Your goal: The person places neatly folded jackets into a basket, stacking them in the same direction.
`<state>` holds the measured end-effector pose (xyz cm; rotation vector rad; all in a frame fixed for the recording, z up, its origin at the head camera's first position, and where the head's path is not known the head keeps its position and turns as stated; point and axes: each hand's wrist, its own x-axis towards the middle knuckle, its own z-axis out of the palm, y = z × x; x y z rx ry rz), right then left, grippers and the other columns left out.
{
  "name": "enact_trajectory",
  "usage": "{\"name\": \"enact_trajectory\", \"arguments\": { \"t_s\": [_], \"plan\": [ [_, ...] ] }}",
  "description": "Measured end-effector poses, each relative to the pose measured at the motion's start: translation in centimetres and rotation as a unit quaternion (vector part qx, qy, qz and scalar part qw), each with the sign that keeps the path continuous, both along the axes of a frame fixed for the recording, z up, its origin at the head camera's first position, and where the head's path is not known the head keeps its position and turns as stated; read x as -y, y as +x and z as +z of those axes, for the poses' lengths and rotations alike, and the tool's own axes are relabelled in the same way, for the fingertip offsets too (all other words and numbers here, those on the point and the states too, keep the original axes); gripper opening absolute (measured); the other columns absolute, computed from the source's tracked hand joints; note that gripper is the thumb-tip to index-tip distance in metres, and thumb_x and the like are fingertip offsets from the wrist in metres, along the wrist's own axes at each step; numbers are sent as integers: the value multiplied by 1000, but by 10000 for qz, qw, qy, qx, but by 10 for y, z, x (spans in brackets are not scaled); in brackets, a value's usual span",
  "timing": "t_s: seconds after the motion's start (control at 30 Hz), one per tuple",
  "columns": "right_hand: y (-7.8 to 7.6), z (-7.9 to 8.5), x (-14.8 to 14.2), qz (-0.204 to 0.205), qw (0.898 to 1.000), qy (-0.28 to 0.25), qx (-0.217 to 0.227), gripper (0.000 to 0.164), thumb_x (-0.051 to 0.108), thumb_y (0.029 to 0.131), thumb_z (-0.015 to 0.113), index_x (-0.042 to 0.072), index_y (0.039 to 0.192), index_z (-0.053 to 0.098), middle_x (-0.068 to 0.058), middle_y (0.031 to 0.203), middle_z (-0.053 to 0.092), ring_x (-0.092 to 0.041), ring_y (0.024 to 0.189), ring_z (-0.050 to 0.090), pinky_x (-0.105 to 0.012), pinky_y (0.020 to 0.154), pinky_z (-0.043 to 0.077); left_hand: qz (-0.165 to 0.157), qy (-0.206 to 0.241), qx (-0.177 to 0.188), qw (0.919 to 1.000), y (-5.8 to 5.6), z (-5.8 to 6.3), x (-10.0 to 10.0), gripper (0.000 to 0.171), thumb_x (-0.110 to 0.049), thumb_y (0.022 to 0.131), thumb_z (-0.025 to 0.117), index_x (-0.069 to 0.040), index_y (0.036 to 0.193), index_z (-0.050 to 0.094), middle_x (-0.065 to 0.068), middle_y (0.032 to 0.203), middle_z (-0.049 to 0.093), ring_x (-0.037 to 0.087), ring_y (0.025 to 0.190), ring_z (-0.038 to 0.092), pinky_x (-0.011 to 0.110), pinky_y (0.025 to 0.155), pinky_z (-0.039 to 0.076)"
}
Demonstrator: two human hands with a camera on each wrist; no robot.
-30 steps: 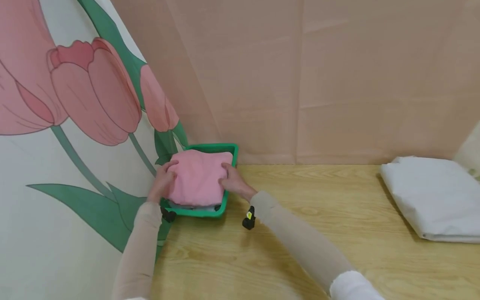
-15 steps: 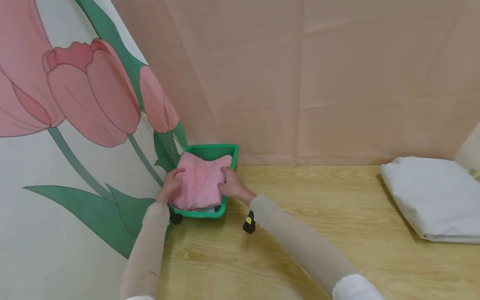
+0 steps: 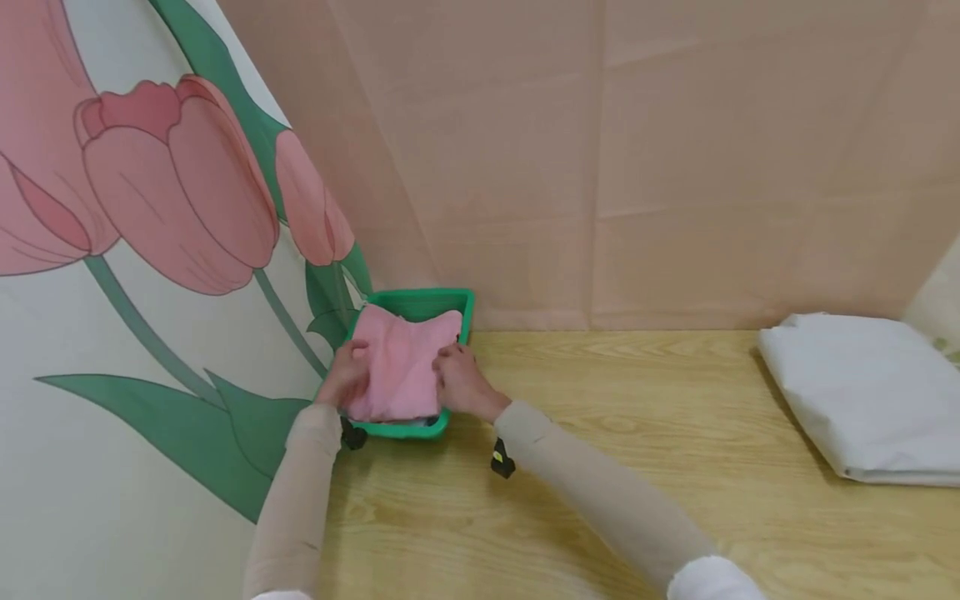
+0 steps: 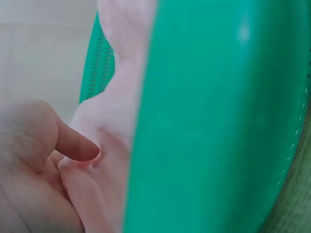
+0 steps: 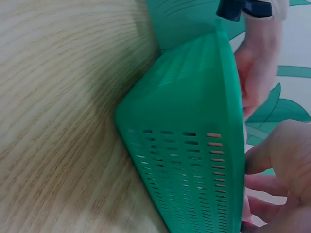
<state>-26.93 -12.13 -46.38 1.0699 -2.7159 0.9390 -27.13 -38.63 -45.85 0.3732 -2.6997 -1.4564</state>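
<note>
A folded pink cloth lies in a green plastic basket, on top of something whitish that shows only as a sliver at the near side. My left hand pinches the cloth's left side; in the left wrist view its thumb dents the fabric. At the right side my right hand has its fingers curled onto the cloth's edge. Seen from the right wrist, that hand is right at the basket's rim, and the slotted basket wall hides most of the cloth.
The basket stands on a wood-grain table, in the corner between a tulip-printed panel and a peach backdrop. A folded white sheet-like bundle lies at the far right.
The pink cloth has settled lower into the basket, baring more of the basket's back. My left hand moved slightly right and nearer. My right hand's fingers have curled in at the cloth's edge.
</note>
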Motion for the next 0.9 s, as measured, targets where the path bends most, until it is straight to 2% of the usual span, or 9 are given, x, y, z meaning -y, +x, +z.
{"name": "enact_trajectory", "arguments": {
  "t_s": [0.1,0.27,0.37,0.5,0.57,0.67,0.73,0.8,0.9],
  "plan": [
    [2,-3,0,-184,9992,345,102,9,6,92,72,7,83,74,-15,131,70,-43,147,45,-68,118,33,34,-329,-76,9994,3,8,-2,52,1,97,42,13,148,44,36,153,45,41,139,42,49,121,33],
    [5,-6,1,-250,9973,681,107,19,12,92,70,15,75,64,-11,131,71,-42,155,37,-73,118,28,-28,-1197,-497,9916,-1,19,-3,54,0,96,44,18,146,44,41,147,50,51,140,47,58,120,39],
    [4,-6,-1,-131,9977,652,105,20,13,93,69,15,74,63,-10,127,71,-43,154,37,-73,117,27,-58,-1739,-828,9813,-8,20,-1,58,-3,90,45,19,143,48,43,140,54,56,132,52,64,114,44],
    [0,-5,-10,65,9995,302,85,9,12,94,67,11,86,70,-12,123,70,-47,153,38,-75,114,28,8,-2138,-1000,9717,-20,16,2,60,-10,85,50,13,140,57,37,135,61,52,126,57,64,107,47],
    [0,-4,-16,207,9997,47,114,9,11,95,66,8,96,74,-15,127,69,-50,153,37,-75,114,28,8,-2166,-883,9723,-19,20,-3,59,-11,86,52,10,142,58,34,138,61,50,128,57,63,107,48],
    [2,-4,-26,413,9985,-198,286,20,10,99,66,2,114,76,-21,139,66,-49,154,36,-75,118,26,-34,-2070,-702,9758,-13,28,-14,59,-12,89,52,8,145,56,33,143,59,49,131,56,63,109,47],
    [2,-5,-33,459,9980,-239,373,29,10,100,66,-1,126,74,-23,148,61,-47,154,37,-73,121,27,-107,-1941,-578,9792,-8,35,-23,59,-11,92,51,9,147,51,34,148,54,50,136,52,64,113,44],
    [3,-6,-40,471,9975,-271,453,36,11,101,66,-3,135,69,-25,155,55,-45,153,39,-72,122,27,-100,-2001,-605,9778,-5,36,-28,59,-13,92,51,9,147,52,33,148,54,50,135,53,65,114,43],
    [2,-5,-50,517,9970,-330,473,43,11,102,66,-5,142,64,-26,158,52,-44,152,42,-71,122,29,-134,-1930,-603,9792,0,40,-37,58,-13,94,50,9,148,51,33,151,53,49,135,52,65,114,42]
  ]
}}
